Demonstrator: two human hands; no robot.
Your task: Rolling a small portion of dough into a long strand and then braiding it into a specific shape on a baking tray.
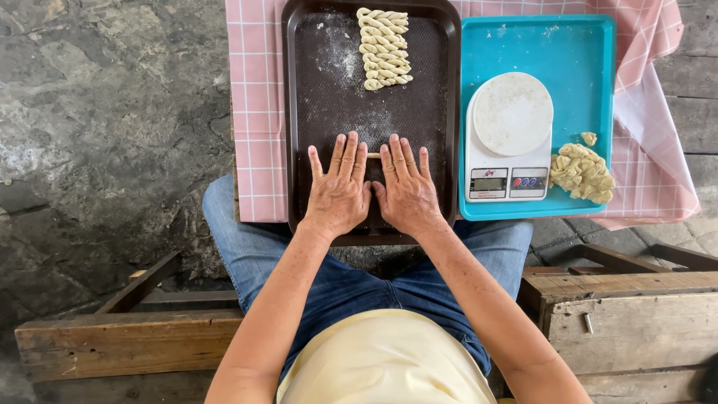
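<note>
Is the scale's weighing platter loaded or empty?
Empty: the kitchen scale's round white platter is bare; the dough lump lies beside it on the blue tray.

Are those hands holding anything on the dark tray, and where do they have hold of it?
Nothing is gripped. The left hand and right hand lie flat, fingers spread, pressing on a thin dough rope against the brown tray; only its middle shows between them.

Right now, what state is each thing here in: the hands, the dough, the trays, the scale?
left hand: flat, palm down on the dough strip
right hand: flat, palm down beside it
dough strip: thin, lying under both hands
twisted dough pieces: shaped, stacked in a row
brown tray: dusted with flour
scale: platform bare, display lit
dough lump: unshaped, on the blue tray
</note>
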